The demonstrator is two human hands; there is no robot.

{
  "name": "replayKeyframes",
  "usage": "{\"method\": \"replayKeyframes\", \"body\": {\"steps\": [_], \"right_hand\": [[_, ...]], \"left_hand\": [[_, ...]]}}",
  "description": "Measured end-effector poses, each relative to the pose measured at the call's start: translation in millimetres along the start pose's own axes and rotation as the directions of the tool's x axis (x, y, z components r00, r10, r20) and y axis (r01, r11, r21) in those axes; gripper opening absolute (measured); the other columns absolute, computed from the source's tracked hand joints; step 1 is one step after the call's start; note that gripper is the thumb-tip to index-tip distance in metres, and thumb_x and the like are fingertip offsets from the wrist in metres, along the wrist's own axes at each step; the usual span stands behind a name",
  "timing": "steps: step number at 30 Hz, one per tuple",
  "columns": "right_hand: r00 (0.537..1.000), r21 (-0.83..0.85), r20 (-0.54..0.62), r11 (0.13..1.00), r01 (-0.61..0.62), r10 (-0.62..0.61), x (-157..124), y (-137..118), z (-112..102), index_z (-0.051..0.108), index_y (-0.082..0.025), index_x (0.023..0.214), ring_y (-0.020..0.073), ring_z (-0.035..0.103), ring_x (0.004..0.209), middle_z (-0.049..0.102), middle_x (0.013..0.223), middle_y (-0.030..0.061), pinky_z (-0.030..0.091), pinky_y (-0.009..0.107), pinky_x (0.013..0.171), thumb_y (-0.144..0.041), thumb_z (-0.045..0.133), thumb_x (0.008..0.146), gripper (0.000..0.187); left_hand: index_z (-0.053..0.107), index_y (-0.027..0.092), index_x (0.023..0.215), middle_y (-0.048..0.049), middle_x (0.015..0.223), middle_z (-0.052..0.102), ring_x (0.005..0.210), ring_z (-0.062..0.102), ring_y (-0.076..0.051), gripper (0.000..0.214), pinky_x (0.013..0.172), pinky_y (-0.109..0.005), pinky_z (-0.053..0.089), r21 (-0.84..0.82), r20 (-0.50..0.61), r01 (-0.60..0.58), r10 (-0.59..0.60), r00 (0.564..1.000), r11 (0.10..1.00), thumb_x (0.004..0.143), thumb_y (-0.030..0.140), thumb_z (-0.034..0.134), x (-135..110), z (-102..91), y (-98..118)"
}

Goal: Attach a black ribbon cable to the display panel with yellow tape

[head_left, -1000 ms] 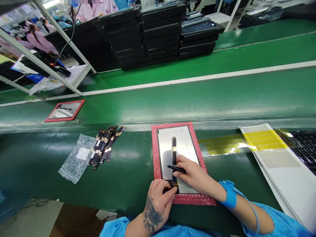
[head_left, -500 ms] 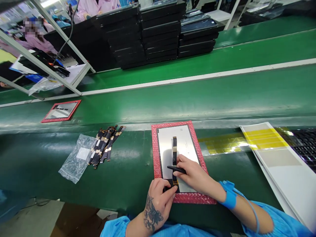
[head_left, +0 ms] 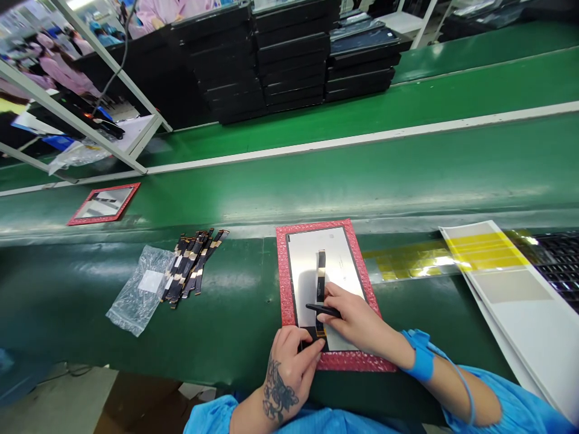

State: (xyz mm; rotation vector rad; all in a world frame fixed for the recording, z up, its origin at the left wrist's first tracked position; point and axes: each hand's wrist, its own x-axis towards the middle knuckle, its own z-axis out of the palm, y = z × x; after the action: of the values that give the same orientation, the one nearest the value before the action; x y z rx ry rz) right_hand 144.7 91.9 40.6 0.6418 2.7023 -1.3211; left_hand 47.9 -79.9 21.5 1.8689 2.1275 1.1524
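Note:
A display panel (head_left: 341,259) with a silvery back lies on a red bubble-wrap sheet (head_left: 284,271) before me. Along it runs a black flex cable (head_left: 321,274), its lower end meeting the dark strip at the panel's bottom edge. My right hand (head_left: 346,313) is closed, pinching the cable near its middle, with a black pen-shaped tool (head_left: 323,310) also held in the fingers and pointing left. At the bottom left corner, my left hand (head_left: 292,358) has curled fingers and thumb pressed on the dark strip beside the cable end. Its fingertips partly cover that strip.
Several flex cables (head_left: 192,268) lie piled beside a clear plastic bag (head_left: 140,292) to the left. Another panel on red wrap (head_left: 105,204) rests farther back. Yellow tape strips (head_left: 407,262) and white sheets (head_left: 515,313) are at right. Black trays (head_left: 294,60) stand stacked behind.
The panel at the far left has shifted slightly left. My view has moved a little; both hands keep nearly the same place on the cable and the panel.

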Motion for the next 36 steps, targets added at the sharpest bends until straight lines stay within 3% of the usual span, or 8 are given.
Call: {"method": "replayKeyframes", "body": {"steps": [11, 20, 27, 30, 32, 36], "right_hand": [[1.000, -0.040, 0.009, 0.999, -0.022, 0.022, 0.0, -2.9, -1.6, 0.057, -0.014, 0.070, 0.0168, 0.054, 0.076, 0.051, 0.086, 0.0029, 0.039, 0.027, 0.064, -0.007, 0.065, 0.082, 0.017], [1.000, -0.037, -0.006, 0.999, 0.000, -0.001, 1.1, 0.2, -1.0, 0.057, -0.014, 0.070, 0.0163, 0.053, 0.074, 0.051, 0.086, 0.0029, 0.039, 0.027, 0.063, -0.006, 0.065, 0.082, 0.017], [0.999, -0.012, -0.040, 1.000, 0.000, 0.000, -1.2, -2.1, 1.4, 0.057, -0.015, 0.071, 0.0158, 0.054, 0.072, 0.054, 0.092, 0.0048, 0.042, 0.029, 0.065, -0.009, 0.061, 0.082, 0.012], [0.990, 0.081, -0.139, 0.997, 0.017, -0.006, -6.7, 0.3, -10.8, 0.060, -0.015, 0.080, 0.0184, 0.056, 0.079, 0.054, 0.100, 0.0074, 0.045, 0.031, 0.071, -0.020, 0.058, 0.084, 0.007], [0.950, 0.165, -0.314, 0.985, 0.045, 0.009, -13.0, 6.9, -26.9, 0.062, -0.016, 0.084, 0.0206, 0.056, 0.085, 0.054, 0.100, 0.0086, 0.046, 0.033, 0.074, -0.032, 0.052, 0.088, 0.019], [0.756, 0.297, -0.621, 0.955, -0.015, 0.206, -28.7, 31.2, -63.3, 0.066, -0.020, 0.073, 0.0230, 0.056, 0.087, 0.057, 0.094, 0.0083, 0.047, 0.032, 0.073, -0.057, 0.045, 0.088, 0.045]], "left_hand": [[0.068, 0.022, 0.104, -0.0038, 0.094, 0.058, 0.086, 0.053, -0.019, 0.028, 0.078, -0.034, 0.046, 0.353, -0.012, -0.124, 0.137, 0.990, 0.927, 0.092, 0.024, 0.043, -5.4, 2.3, -1.5], [0.068, 0.023, 0.108, -0.0046, 0.098, 0.059, 0.091, 0.053, -0.020, 0.029, 0.083, -0.035, 0.043, 0.367, -0.017, -0.132, 0.148, 0.989, 0.921, 0.092, 0.026, 0.044, -7.9, 3.0, -3.8], [0.066, 0.025, 0.111, -0.0061, 0.101, 0.059, 0.095, 0.055, -0.023, 0.032, 0.083, -0.039, 0.050, 0.217, 0.038, 0.024, -0.033, 0.999, 0.976, 0.088, 0.025, 0.044, 0.0, -3.6, 5.2], [0.065, 0.027, 0.113, -0.0060, 0.101, 0.059, 0.096, 0.055, -0.023, 0.034, 0.084, -0.041, 0.051, 0.202, 0.036, 0.026, -0.034, 0.999, 0.979, 0.086, 0.024, 0.044, 1.6, -5.0, 5.1], [0.065, 0.027, 0.114, -0.0060, 0.101, 0.060, 0.098, 0.055, -0.024, 0.034, 0.086, -0.042, 0.050, 0.231, 0.032, -0.016, 0.009, 0.999, 0.973, 0.085, 0.025, 0.046, 1.8, -4.0, 3.3], [0.066, 0.024, 0.110, -0.0055, 0.101, 0.062, 0.102, 0.055, -0.023, 0.032, 0.095, -0.043, 0.046, 0.315, 0.033, -0.147, 0.144, 0.989, 0.938, 0.082, 0.023, 0.051, 3.3, -0.4, -3.0]]}}
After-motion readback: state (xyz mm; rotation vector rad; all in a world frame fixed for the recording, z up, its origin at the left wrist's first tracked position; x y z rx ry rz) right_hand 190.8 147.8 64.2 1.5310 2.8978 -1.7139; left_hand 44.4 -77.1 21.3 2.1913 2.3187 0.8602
